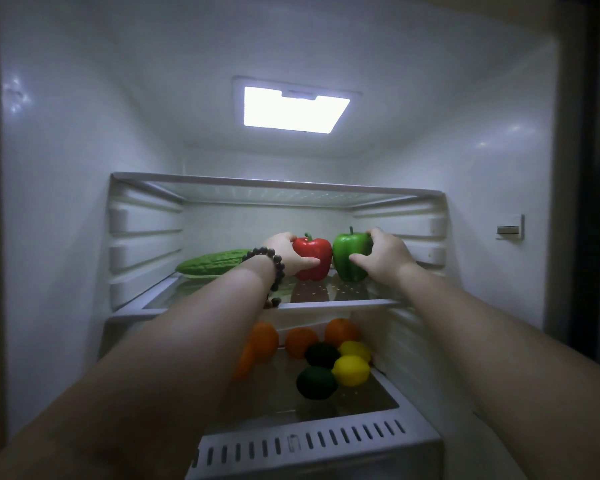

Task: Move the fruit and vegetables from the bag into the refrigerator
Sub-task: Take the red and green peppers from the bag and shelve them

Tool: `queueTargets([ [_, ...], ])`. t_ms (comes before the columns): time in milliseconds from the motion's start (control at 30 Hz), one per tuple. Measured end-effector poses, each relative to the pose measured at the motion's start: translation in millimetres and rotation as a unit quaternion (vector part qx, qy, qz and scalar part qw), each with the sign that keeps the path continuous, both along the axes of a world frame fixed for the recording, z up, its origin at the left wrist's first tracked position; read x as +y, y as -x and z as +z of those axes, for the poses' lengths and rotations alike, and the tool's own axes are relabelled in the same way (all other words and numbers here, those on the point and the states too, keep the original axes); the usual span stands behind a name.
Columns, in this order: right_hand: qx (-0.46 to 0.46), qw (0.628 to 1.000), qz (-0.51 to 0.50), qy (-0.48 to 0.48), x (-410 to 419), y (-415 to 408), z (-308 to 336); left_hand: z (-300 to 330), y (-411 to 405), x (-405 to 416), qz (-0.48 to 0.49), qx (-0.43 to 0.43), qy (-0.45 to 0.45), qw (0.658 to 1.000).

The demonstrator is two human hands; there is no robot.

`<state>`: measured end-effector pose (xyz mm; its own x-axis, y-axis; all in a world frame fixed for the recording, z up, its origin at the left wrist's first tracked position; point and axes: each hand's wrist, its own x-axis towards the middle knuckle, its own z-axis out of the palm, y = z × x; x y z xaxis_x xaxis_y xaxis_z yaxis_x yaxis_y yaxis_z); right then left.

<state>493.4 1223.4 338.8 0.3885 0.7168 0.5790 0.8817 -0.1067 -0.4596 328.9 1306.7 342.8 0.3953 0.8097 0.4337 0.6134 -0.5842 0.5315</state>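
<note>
Both my arms reach into the open refrigerator. My left hand, with a bead bracelet on its wrist, grips a red bell pepper standing on the middle glass shelf. Right beside it, touching, stands a green bell pepper held by my right hand. A bumpy green bitter gourd lies on the same shelf to the left. On the shelf below sit several oranges, two yellow lemons and two dark green limes. The bag is out of view.
An upper glass shelf above the peppers carries nothing. The ceiling light is on. A vented drawer cover lies at the bottom front. White ribbed side walls close in both sides; a small switch sits on the right wall.
</note>
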Motion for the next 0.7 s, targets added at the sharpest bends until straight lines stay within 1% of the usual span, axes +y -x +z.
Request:
queueTargets([
  [100, -0.005, 1.000, 0.005, 0.011, -4, -1, -3, 0, 1, -4, -0.011, 0.010, 0.014, 1.000],
  [267, -0.002, 1.000, 0.011, 0.021, -14, -2, -3, 3, 6, -12, 0.004, 0.014, 0.024, 1.000],
  [433, -0.010, 1.000, 0.009, 0.017, -27, 3, -2, 5, 19, -25, 0.022, 0.033, 0.004, 0.999],
  [567, -0.049, 0.998, 0.033, -0.015, -43, 16, -13, 1, 31, -47, 0.067, 0.064, -0.054, 0.994],
  [700, -0.061, 0.995, 0.065, -0.044, -70, 35, -24, -5, 50, -84, 0.134, 0.132, -0.175, 0.966],
])
